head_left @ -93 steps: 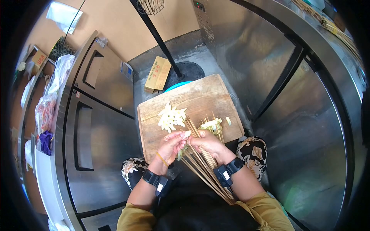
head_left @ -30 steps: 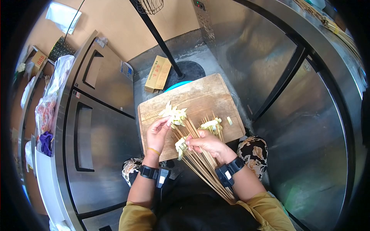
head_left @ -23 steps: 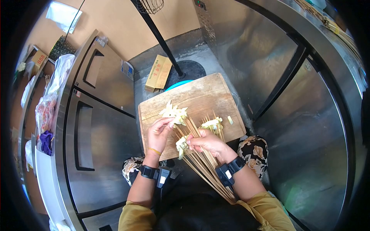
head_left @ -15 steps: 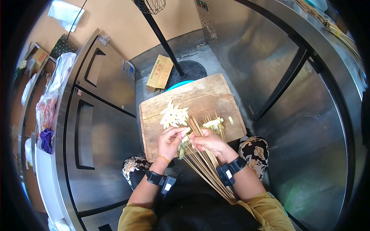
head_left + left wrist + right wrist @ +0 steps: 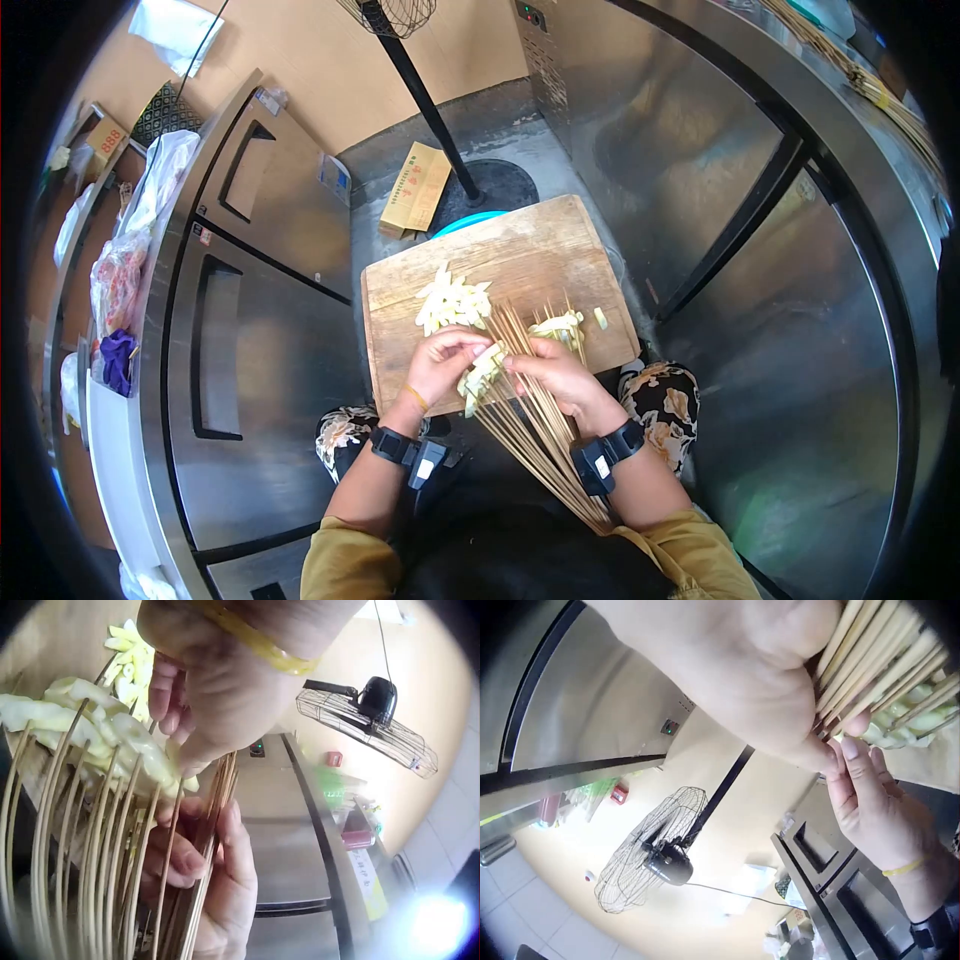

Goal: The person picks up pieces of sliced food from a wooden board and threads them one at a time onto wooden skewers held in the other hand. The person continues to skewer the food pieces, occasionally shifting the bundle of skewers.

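Note:
My left hand (image 5: 440, 362) pinches a pale yellow-green vegetable slice (image 5: 184, 766) at the tip of a bamboo skewer. Beside it, my right hand (image 5: 565, 380) grips a bundle of bare bamboo skewers (image 5: 530, 350); its fingers (image 5: 238, 855) curl round them in the left wrist view. Threaded slices (image 5: 480, 380) cluster on the heads of several skewers between the hands, their long shafts (image 5: 97, 847) running down toward the lap. A heap of loose cut slices (image 5: 450, 300) lies on the wooden cutting board (image 5: 530, 240), just beyond the left hand.
More loaded skewers (image 5: 560, 328) lie at the board's right, with a lone slice (image 5: 600, 318) nearby. Steel fridge cabinets stand left (image 5: 275, 340) and right (image 5: 780, 370). Behind the board are a carton (image 5: 415, 190) and a fan pole (image 5: 425, 110).
My left hand reached to the heap, took a slice, and came back to the skewer tips by the right hand. The right hand kept the skewer bundle and shifted slightly right.

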Tool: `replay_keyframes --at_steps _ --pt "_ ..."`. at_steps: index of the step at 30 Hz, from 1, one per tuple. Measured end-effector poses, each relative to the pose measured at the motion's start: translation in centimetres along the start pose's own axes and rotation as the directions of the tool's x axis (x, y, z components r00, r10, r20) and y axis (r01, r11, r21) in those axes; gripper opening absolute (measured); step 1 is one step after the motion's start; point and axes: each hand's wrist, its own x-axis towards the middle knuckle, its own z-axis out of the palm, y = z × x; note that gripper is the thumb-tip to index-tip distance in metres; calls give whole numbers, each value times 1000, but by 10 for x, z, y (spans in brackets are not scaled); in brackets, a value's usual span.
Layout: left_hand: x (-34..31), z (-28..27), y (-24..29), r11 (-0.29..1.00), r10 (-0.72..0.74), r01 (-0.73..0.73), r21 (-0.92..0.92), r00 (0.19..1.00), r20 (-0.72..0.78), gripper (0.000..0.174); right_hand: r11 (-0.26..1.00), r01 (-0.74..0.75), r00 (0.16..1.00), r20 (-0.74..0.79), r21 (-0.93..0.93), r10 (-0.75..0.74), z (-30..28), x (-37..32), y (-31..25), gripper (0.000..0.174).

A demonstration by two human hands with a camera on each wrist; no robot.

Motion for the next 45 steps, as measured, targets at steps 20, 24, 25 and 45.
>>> replay_keyframes --at_steps 20,24,25,45 --pt "56 -89 -108 879 -117 288 379 903 -414 26 999 -18 994 103 -28 21 -3 12 -7 10" --pt "51 -95 -104 941 -337 328 -85 877 -341 22 996 10 994 105 -88 -1 -4 14 -6 10" --pt "48 -95 -98 920 -375 305 -246 866 -331 22 995 8 995 100 -102 2 -4 15 -5 9" --pt "11 -25 8 598 -297 223 -770 954 46 33 991 27 991 134 -132 -9 -1 12 4 12"
